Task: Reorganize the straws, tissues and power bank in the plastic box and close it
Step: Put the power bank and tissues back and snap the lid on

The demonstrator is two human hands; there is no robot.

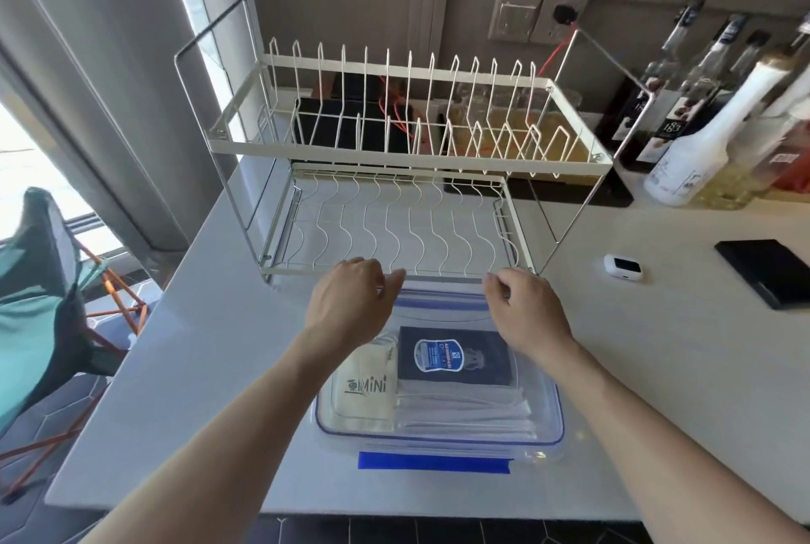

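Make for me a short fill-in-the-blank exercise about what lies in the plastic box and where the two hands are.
1. The plastic box sits in front of the empty dish ____.
2. The dark packet lies to the ____ of the cream pouch.
3. The left hand and right hand are at the box's ____ edge.

Missing words: rack; right; far

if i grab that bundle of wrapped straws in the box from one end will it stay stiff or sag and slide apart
The wrapped straws look thin, long and loosely stacked along the near wall of the plastic box, so they would probably sag and fan apart if lifted by one end. The wrappers look smooth, so some may slip out. They are likely very light; a grip around the middle seems safer.
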